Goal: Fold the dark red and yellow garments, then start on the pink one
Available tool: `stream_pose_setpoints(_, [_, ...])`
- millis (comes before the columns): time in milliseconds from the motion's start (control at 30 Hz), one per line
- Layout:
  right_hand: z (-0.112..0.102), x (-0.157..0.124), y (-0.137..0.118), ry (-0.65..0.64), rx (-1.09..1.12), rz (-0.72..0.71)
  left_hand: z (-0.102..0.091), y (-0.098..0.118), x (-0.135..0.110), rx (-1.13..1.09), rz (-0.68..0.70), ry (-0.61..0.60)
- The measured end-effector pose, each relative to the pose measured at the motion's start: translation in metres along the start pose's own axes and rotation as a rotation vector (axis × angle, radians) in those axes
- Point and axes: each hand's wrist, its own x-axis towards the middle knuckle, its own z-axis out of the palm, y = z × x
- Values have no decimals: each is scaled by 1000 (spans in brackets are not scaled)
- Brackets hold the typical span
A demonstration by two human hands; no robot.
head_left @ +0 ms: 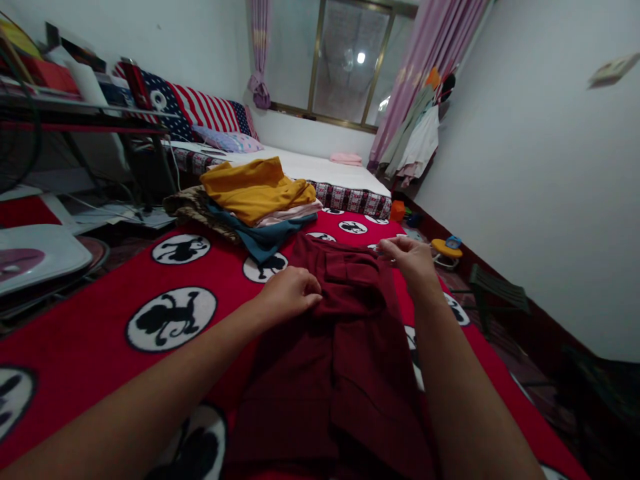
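Maroon trousers [367,360] lie spread out, waistband away from me and legs toward me, with loose folds below the waist. My left hand [290,291] is closed at their left side below the waistband, fingertips pinched on the cloth. At the right end of the waistband, my right hand [409,261] is closed in a pinch on the edge of the fabric. Under the trousers is a red blanket [110,300] printed with white circles and black figures. Just beyond my left hand sits a pile of clothes, with a mustard-yellow garment [260,190] on top and a teal garment [280,233] below.
A bed with a white sheet [300,163] stands under the window. Left are a cluttered desk [80,120] and a white chair [40,257]. Along the right wall are a yellow-topped stool [447,249], a dark green folding stool [500,288] and hanging clothes [420,143].
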Motion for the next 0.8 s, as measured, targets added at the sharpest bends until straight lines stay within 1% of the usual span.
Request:
stream_pose_setpoints(67, [-7,-2,-2,-253,-326,-4,1,5,-2,-35,57,-19])
stream_pose_setpoints(100, [-10,-3,-4,-366,-512,6,2,7,-3,-40,80,-28])
stream_pose_setpoints(133, [-11,-5,-5,-453,-689,25,2,10,-5,-34,99,-36])
stream_pose_setpoints(200, [-9,-9,-6,-557,-966,73,2,14,-7,7,124,-55])
stream_pose_setpoints(267, [-4,-12,-5,-583,-1116,95,2,16,-9,67,151,-76])
stream_pose_setpoints(367, [-3,-13,-3,-571,-1197,106,4,16,-11,129,188,-91])
stream_pose_setpoints(433, [-10,-11,-3,-588,-1195,124,3,14,-11,132,185,-104])
stream_pose_setpoints(500, [-23,-8,-5,-646,-1134,113,1,14,-11,109,165,-137])
stream_pose_setpoints(567, [-35,-5,-10,-688,-1025,56,0,15,-10,74,145,-163])
stream_pose_setpoints(600, [-39,-4,-13,-678,-973,23,0,16,-9,51,133,-157])
stream_pose_setpoints(633, [-39,-4,-15,-633,-938,-5,0,17,-9,27,123,-128])
stream_pose_setpoints(667, [-37,-4,-17,-553,-925,-24,2,18,-8,-1,116,-76])
stream_pose_setpoints(700, [-31,-5,-16,-450,-919,-43,4,19,-7,-32,115,-7])
stream_pose_setpoints(767, [-12,-8,-9,-243,-883,-118,9,18,-5,-93,143,140])
stream_pose_setpoints(800, [1,-10,-2,-196,-852,-182,12,16,-5,-118,169,200])
